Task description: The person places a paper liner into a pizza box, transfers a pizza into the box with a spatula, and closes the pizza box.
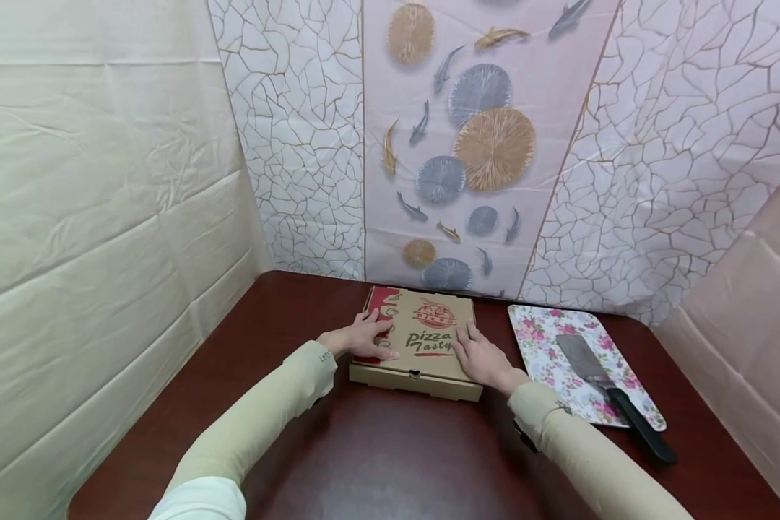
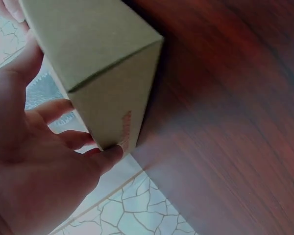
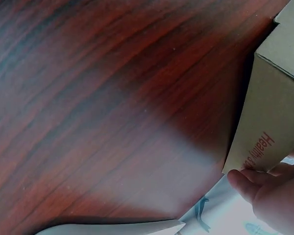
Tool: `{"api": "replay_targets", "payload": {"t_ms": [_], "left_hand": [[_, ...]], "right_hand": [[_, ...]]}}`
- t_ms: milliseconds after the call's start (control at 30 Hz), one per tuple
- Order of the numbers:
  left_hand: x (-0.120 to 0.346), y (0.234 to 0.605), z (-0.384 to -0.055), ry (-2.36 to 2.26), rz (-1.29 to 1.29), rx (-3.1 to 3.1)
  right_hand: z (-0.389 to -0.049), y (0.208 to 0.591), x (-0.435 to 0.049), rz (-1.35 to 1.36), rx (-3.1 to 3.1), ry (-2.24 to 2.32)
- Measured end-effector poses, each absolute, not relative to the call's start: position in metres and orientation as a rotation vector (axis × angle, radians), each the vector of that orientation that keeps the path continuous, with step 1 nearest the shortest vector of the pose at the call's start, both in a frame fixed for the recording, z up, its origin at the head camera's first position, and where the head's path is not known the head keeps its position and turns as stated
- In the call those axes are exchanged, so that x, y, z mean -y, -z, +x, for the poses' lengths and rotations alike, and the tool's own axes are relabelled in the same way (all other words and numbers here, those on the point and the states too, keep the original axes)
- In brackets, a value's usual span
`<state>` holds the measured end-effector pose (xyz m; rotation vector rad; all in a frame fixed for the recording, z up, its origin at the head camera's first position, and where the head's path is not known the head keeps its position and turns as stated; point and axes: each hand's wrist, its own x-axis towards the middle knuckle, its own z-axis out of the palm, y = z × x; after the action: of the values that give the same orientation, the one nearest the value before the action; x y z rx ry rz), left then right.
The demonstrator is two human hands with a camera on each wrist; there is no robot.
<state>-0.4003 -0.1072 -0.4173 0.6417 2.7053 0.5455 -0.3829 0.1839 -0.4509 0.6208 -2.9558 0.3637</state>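
Note:
A closed cardboard pizza box (image 1: 429,365) lies flat near the back of the table, its brown lid printed with red and dark lettering and a red strip along the left. My left hand (image 1: 364,338) rests on the lid's left part, fingers spread. On the lid's right edge lies my right hand (image 1: 484,361), its fingers extended. In the left wrist view, fingers of the left hand (image 2: 49,147) touch the edge of the box (image 2: 93,49). The right wrist view has the right hand (image 3: 279,196) touching the side of the box (image 3: 269,107), beside red print; some fingers are hidden.
Right of the box, a white floral board (image 1: 539,361) lies on the dark red-brown table (image 1: 396,455). A wide-bladed spatula (image 1: 581,357) rests on it, its black handle reaching past the board's near edge. Patterned cloth walls (image 1: 299,144) stand behind and at both sides.

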Motion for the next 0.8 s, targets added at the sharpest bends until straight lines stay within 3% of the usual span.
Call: {"api": "replay_targets", "payload": {"t_ms": [467,800], "left_hand": [[0.099,0.408,-0.404,-0.487,0.646,-2.722],[0.099,0.380,-0.416,-0.404,0.638,-2.807]], "right_hand": [[-0.386,0.443,-0.191,0.607,2.935,-0.339],[-0.403,0.412,-0.182,0.541,2.906,-0.399]]}}
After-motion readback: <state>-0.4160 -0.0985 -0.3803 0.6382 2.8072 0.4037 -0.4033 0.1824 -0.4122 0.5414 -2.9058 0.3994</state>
